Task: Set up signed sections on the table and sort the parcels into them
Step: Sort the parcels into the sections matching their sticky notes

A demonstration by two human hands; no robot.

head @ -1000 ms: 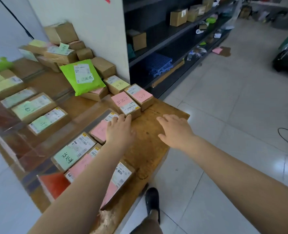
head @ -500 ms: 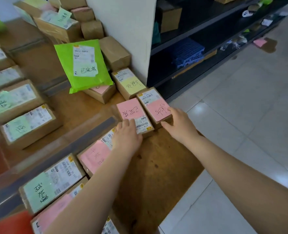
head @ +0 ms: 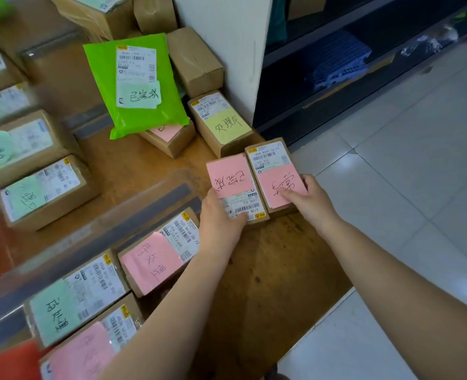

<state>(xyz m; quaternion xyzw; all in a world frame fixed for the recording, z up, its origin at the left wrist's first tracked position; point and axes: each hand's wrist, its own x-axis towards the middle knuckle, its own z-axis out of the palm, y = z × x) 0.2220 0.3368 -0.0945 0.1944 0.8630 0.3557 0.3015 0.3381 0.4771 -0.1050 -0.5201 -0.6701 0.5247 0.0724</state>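
L hand (head: 221, 215) grips near end of a pink-note parcel (head: 235, 185), thumb on its label. R hand (head: 306, 200) holds the adjoining pink-note parcel (head: 275, 179), thumb on note, fingers curled round far side. Both parcels touch at wooden table (head: 268, 270) edge, just beside yellow-note parcel (head: 221, 122).

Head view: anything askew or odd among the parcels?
Yes. The bright green plastic mailer bag lies tilted over a small cardboard box with a pink note, hiding most of that note. The cardboard boxes nearer the table edge lie flat, notes showing.
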